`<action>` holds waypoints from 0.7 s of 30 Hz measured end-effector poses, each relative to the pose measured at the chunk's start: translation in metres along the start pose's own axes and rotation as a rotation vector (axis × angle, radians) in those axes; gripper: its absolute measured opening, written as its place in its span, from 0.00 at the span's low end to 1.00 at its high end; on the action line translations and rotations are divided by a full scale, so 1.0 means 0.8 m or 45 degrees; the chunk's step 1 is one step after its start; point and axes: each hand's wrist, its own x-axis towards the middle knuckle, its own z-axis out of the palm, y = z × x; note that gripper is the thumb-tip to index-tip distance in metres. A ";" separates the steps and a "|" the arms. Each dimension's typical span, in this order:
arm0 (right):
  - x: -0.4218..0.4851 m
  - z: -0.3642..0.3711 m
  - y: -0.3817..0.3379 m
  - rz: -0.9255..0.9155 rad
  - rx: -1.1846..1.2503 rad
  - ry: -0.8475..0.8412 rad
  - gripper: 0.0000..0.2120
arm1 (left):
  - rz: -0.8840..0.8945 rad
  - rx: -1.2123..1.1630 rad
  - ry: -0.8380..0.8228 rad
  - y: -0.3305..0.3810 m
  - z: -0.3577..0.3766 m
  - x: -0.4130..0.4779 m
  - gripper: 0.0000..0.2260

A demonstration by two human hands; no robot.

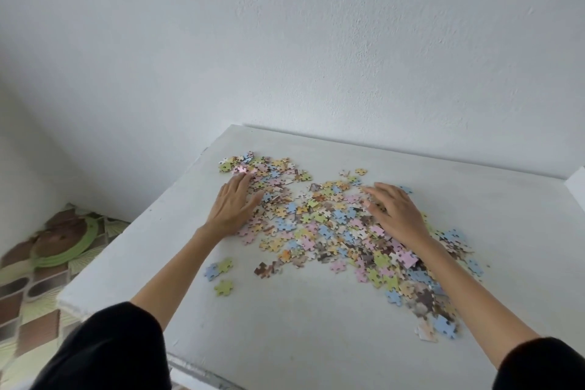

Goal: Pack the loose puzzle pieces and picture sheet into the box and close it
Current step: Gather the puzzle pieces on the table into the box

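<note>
Head cam view has your puzzle pieces (pixel 329 225) spread loose in one wide messy pile across the middle of the frame, trailing down toward the lower right, pastel pinks, blues, greens and yellows mixed with some brown ones. A few strays sit apart at the pile's lower left: a blue and green pair (pixel 218 269), a single green piece (pixel 224 287) just below them, and a small brown clump (pixel 267 269) a bit to the right. Your left hand (pixel 232 209) lies flat on the left edge of the pile, fingers straight and close together, gripping nothing, fingertips reaching the smaller heap at the upper left of the spread. Your right hand (pixel 395 212) rests on top of the pieces on the right side, fingers spread and only lightly bent, nothing pinched or clamped that I can see. Both forearms are bare, with black sleeves (pixel 107 351) showing at the bottom corners. Everything sits on a white table (pixel 316 332) that fills the lower middle and right of the frame. Behind it a plain white wall (pixel 285 41) takes up the whole top half. At far left you get patterned floor tiles (pixel 34 310) in brown and pale green, with a round green-rimmed thing (pixel 68 241) lying on them, too blurry to say what it is.
</note>
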 end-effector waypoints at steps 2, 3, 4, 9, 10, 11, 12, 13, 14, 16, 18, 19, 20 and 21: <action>0.000 0.000 0.001 0.003 0.003 -0.002 0.21 | 0.069 -0.107 0.029 0.008 0.001 0.001 0.31; 0.000 0.000 0.001 0.003 0.000 -0.004 0.21 | 0.070 -0.194 0.062 0.010 -0.001 0.003 0.33; 0.000 0.001 0.002 0.003 0.002 -0.005 0.21 | 0.047 -0.281 0.103 0.011 -0.003 0.006 0.36; -0.002 0.000 0.002 0.005 0.030 0.004 0.20 | -0.198 -0.393 0.248 -0.013 -0.018 0.039 0.40; -0.002 0.000 0.002 0.004 0.028 0.007 0.19 | -0.238 -0.360 0.241 -0.020 -0.020 0.046 0.42; -0.002 0.000 0.002 0.005 0.025 0.012 0.19 | -0.266 -0.318 0.222 -0.026 -0.022 0.053 0.43; -0.002 0.000 0.002 0.006 0.025 0.019 0.19 | -0.282 -0.281 0.195 -0.031 -0.022 0.060 0.45; -0.002 0.000 0.001 0.006 0.027 0.023 0.19 | -0.284 -0.253 0.165 -0.035 -0.023 0.067 0.46; -0.002 0.000 0.001 0.006 0.030 0.027 0.19 | -0.267 -0.232 0.134 -0.039 -0.023 0.073 0.46; -0.001 -0.001 0.000 0.009 0.037 0.033 0.19 | -0.200 -0.196 0.069 -0.043 -0.022 0.085 0.45; -0.001 -0.001 -0.001 0.016 0.041 0.032 0.19 | -0.128 -0.177 -0.002 -0.045 -0.022 0.095 0.44; -0.001 0.000 -0.001 0.018 0.040 0.032 0.19 | -0.087 -0.173 -0.032 -0.045 -0.022 0.098 0.44; -0.001 -0.001 -0.001 0.020 0.039 0.033 0.19 | -0.035 -0.167 -0.057 -0.044 -0.021 0.101 0.43; -0.002 -0.001 0.000 0.020 0.038 0.035 0.19 | 0.028 -0.157 -0.080 -0.043 -0.021 0.102 0.42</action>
